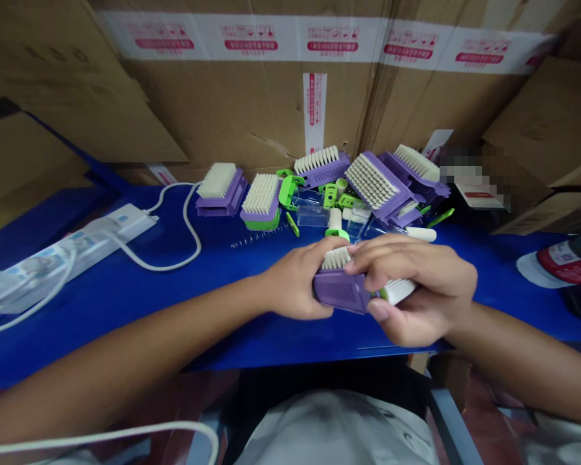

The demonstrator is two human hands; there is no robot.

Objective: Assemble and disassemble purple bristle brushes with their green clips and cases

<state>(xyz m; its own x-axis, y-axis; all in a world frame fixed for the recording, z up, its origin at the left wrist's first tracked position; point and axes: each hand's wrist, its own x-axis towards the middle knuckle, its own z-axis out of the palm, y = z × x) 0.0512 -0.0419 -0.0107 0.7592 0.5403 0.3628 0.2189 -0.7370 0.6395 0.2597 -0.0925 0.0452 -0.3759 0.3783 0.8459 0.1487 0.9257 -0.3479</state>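
Note:
Close to the table's front edge, my left hand [297, 281] is closed around a purple brush head [341, 289] with white bristles. The bristles face up and away from me. My right hand [421, 284] pinches a white ribbed piece [399, 290] with a bit of green on it, at the brush head's right end. Whether the two parts are joined there is hidden by my fingers. Just beyond my hands stands a white and green part [336, 223]. Behind it lie clear plastic pieces [312, 215] and a green clip [288, 190].
Several purple brush heads [372, 182] lie along the back of the blue table [213, 284] against cardboard boxes [242, 97]. Small screws or pins [254, 240] are scattered left of centre. A power strip [77, 252] with white cables sits left. A red-labelled bottle [561, 261] lies right.

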